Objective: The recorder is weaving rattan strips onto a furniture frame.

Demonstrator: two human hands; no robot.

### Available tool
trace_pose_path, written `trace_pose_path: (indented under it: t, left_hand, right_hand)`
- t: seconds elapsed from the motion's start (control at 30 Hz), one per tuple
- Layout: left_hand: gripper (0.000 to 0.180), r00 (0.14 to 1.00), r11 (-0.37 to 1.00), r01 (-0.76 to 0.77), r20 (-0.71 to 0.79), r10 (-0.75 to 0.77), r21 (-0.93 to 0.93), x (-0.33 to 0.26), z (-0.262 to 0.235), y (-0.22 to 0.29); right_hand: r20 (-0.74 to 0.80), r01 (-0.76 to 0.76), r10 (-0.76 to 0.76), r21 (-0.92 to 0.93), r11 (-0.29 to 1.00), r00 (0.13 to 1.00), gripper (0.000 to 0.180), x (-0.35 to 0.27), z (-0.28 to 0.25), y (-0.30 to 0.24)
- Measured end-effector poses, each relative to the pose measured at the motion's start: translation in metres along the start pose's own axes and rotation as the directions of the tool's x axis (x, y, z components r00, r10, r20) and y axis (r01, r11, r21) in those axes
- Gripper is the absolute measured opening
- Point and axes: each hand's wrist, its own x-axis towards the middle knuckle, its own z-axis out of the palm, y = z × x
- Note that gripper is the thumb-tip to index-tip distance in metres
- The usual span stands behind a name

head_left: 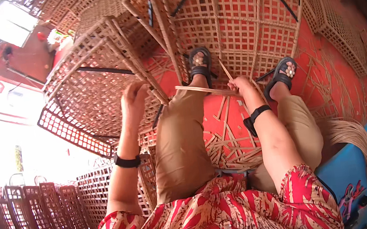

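Note:
My right hand [240, 86] is closed around a flat, pale woven-cane strip [203, 90]. The strip reaches leftward across my shin, and a thin end [225, 69] sticks up above the hand. My left hand [134, 95] is raised beside the edge of a woven lattice panel [95, 87] on the left. Its fingers are loosely bent, with nothing visible in them. Ahead of me stands a larger open-weave lattice panel [231, 18] with dark metal bars on it. My sandalled left foot [199, 63] is against its lower part.
Cut strips [233, 149] lie scattered on the red floor [216, 114] between my legs. On the right, a bundle of long strands [348, 138] rests over a blue surface [336, 168], near pliers-like tools [352, 196]. Woven panels [37, 210] stand at the lower left, and more lattice pieces [336, 30] at right.

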Motion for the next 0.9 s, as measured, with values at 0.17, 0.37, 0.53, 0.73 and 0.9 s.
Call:
trace_pose_path:
  t: [0.17, 0.37, 0.53, 0.73, 0.9]
  left_hand:
    - [0.050, 0.788, 0.607, -0.251, -0.205, 0.580, 0.754, 0.066, -0.095, 0.030]
    - [0.084, 0.976, 0.538, -0.052, -0.070, 0.205, 0.841, 0.177, -0.106, 0.001]
    - [0.083, 0.986, 0.478, 0.030, 0.053, -0.160, 0.878, 0.214, -0.067, -0.054]
    - [0.092, 0.936, 0.732, 0.071, 0.208, -0.284, 0.678, 0.228, -0.093, -0.097]
    - [0.094, 0.960, 0.636, -0.035, 0.204, -0.194, 0.771, 0.203, -0.086, -0.141]
  right_hand:
    - [0.063, 0.048, -0.049, 0.007, 0.999, 0.997, 0.017, -0.019, 0.001, 0.001]
    - [0.231, -0.074, 0.039, 0.145, 0.987, 0.972, 0.021, 0.014, -0.012, 0.015]
    - [0.083, 0.094, -0.121, 0.279, 0.956, 0.989, 0.016, -0.014, -0.018, 0.042]
    - [-0.092, 0.207, -0.187, 0.333, 0.920, 0.978, 0.010, -0.061, -0.004, 0.047]
    - [-0.132, 0.310, -0.287, 0.225, 0.924, 0.949, 0.011, -0.075, 0.004, 0.056]
